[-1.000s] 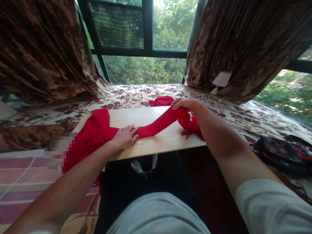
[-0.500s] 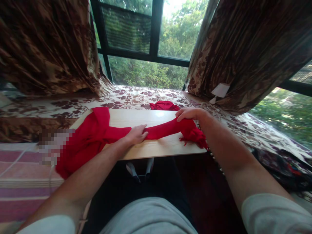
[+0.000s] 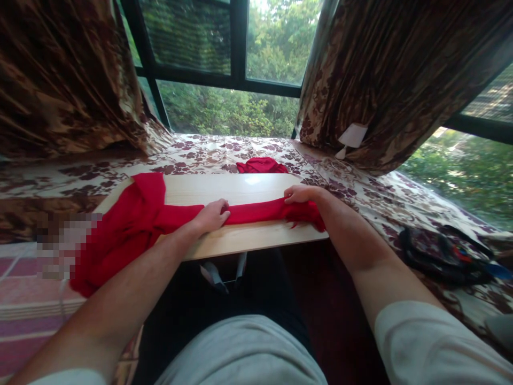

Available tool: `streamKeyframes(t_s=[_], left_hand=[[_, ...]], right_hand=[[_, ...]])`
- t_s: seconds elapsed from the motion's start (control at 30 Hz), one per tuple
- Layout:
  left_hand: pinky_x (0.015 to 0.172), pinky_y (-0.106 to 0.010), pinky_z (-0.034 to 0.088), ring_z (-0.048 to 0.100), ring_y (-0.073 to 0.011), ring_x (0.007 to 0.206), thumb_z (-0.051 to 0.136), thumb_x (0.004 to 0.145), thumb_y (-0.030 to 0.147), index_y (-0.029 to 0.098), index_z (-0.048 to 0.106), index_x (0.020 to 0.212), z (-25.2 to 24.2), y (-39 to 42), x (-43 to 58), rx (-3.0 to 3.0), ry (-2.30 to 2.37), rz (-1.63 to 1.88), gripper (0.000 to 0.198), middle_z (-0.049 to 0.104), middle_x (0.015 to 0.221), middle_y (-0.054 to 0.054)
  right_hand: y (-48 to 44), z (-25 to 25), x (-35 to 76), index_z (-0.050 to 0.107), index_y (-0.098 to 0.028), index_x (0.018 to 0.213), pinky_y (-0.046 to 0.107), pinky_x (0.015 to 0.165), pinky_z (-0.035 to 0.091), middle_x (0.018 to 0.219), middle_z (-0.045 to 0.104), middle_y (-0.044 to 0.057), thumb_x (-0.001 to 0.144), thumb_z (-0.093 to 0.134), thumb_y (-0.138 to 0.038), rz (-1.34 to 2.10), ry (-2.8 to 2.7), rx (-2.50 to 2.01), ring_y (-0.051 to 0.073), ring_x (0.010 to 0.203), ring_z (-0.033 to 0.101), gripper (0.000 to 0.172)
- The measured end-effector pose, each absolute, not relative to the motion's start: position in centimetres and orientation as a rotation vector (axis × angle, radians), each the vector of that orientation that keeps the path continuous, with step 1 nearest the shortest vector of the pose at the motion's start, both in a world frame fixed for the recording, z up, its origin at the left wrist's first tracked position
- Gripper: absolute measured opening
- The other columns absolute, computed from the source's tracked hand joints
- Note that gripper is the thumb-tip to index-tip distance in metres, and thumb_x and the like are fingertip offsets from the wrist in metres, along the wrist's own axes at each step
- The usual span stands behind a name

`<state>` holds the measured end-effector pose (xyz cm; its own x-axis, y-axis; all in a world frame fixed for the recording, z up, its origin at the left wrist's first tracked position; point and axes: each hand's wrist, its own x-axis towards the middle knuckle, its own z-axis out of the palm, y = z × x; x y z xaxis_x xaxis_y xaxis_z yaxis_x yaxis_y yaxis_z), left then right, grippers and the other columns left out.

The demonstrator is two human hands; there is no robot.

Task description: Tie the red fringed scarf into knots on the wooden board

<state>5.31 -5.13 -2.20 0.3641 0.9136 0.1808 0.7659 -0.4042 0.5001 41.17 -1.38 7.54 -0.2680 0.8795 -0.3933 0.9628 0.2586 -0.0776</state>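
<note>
A long red scarf (image 3: 256,212) with a fringed end lies across a pale wooden board (image 3: 216,245), folded into a narrow strip on the right and bunched in a loose heap at the left. Near the strip's middle, my left hand (image 3: 212,215) is closed on the cloth, thumb and fingers near each other. Farther right, my right hand (image 3: 300,194) pinches the strip's far edge close to the fringe. My right forearm partly hides that end.
More red cloth (image 3: 262,166) lies behind the board on a flower-patterned cover (image 3: 200,155). A small white lamp (image 3: 352,136) stands by the right curtain (image 3: 340,69). A black bag (image 3: 441,256) is at the right, striped bedding (image 3: 36,321) at the left.
The right end of the scarf has been drawn down flatter and straighter on the board by my right hand. My left hand stays on the strip. The view has shifted slightly.
</note>
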Motion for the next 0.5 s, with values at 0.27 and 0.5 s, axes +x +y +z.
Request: streamKeyframes(t_s=[0.27, 0.5], left_hand=[[0.092, -0.036, 0.049, 0.066, -0.0237, 0.100, 0.046, 0.090, 0.038, 0.021, 0.062, 0.113, -1.4, -5.4, 5.5, 2.254, 1.532, 0.615, 0.032, 0.072, 0.109, -0.009], [0.095, -0.034, 0.049, 0.065, -0.0225, 0.107, 0.049, 0.088, 0.028, 0.022, 0.063, 0.102, -1.9, -5.2, 5.4, 2.264, 1.532, 0.654, 0.021, 0.072, 0.114, -0.009]], right_hand=[[-1.3, 8.1, 42.0, 0.071, -0.015, 0.101, 0.022, 0.067, 0.043, 0.097, 0.073, 0.008, 0.095, 0.055, -0.034, -0.535, 2.345, 1.668, 0.016, 0.079, 0.061, 0.026], [-1.2, 7.8, 40.9, 0.075, -0.015, 0.103, 0.025, 0.076, 0.046, 0.104, 0.074, 0.013, 0.086, 0.067, -0.033, -0.307, 2.319, 1.692, 0.022, 0.091, 0.067, 0.026]])
